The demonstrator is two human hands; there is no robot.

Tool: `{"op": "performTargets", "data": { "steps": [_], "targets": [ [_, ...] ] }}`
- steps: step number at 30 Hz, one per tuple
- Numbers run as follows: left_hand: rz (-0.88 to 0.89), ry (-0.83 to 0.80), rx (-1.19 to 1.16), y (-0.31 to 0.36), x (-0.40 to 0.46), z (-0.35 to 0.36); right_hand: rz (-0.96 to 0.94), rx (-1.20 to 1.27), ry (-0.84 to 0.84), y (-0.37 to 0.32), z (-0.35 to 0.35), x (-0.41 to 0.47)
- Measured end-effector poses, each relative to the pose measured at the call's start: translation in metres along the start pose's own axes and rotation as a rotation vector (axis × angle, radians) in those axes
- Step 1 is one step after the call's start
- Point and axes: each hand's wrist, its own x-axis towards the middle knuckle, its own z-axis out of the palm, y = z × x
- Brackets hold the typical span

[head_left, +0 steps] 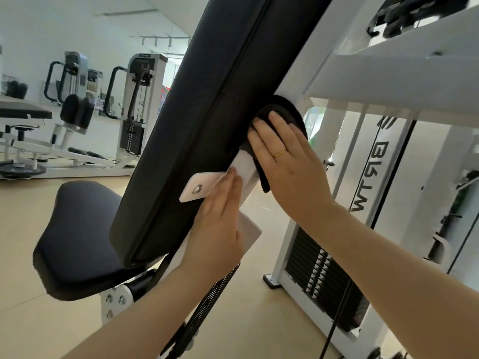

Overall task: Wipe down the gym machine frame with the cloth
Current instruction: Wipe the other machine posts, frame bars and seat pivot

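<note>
A: Cloth, dark and soft, folded (pixel 282 112) — position? It lies under the right hand (pixel 287 161), pressed against the white painted steel upright of the machine frame (pixel 246 169), just behind the long black padded backrest (pixel 207 112).

B: Near things first. Left hand (pixel 220 218)?

A: Flat, fingers straight and together, resting on the white frame bar beside the bolted white mounting tab (pixel 194 189). Holds nothing. Judgement: it braces the body while the other hand works.

B: Right hand's state?

A: Fingers extended and slightly spread over the cloth, palm pushing it onto the bar; no curl around it. Thin gold ring (pixel 280 153) on one finger. Judgement: flat pressure keeps cloth surface on the metal.

B: Below and beyond?

A: Black padded seat (pixel 77 242) lower left; a coiled metal spring (pixel 207 301) under the left wrist. To the right, the black weight stack (pixel 316 275) in its white tower. Far left, other white machines (pixel 137 104) across the tan floor.

B: Progress?

A: Mid-wipe, likely; the upper bar and crossbeam (pixel 401 73) are not yet reached.
</note>
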Motion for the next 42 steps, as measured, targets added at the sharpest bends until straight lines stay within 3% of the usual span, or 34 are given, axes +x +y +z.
{"op": "performTargets", "data": {
  "steps": [4, 14, 19, 22, 29, 37, 42],
  "targets": [
    [0.029, -0.034, 0.033, -0.004, 0.002, -0.009, 0.097, -0.072, 0.03, 0.026, -0.01, 0.009],
    [0.306, -0.016, 0.124, 0.033, 0.053, -0.031, 0.293, -0.076, 0.003, 0.024, -0.022, 0.022],
    [0.425, 0.061, 0.177, 0.055, 0.086, -0.039, 0.391, -0.217, -0.015, 0.045, -0.046, 0.007],
    [0.417, 0.072, 0.166, 0.059, 0.099, -0.039, 0.357, -0.252, -0.067, 0.053, -0.052, 0.002],
    [0.336, 0.084, 0.071, 0.063, 0.104, -0.04, 0.389, -0.327, 0.009, 0.061, -0.037, 0.041],
    [0.454, 0.146, 0.13, 0.085, 0.117, -0.042, 0.435, -0.396, -0.182, 0.104, -0.087, 0.003],
    [0.455, 0.129, 0.071, 0.097, 0.124, -0.036, 0.418, -0.427, -0.148, 0.095, -0.076, 0.022]
  ]
}}
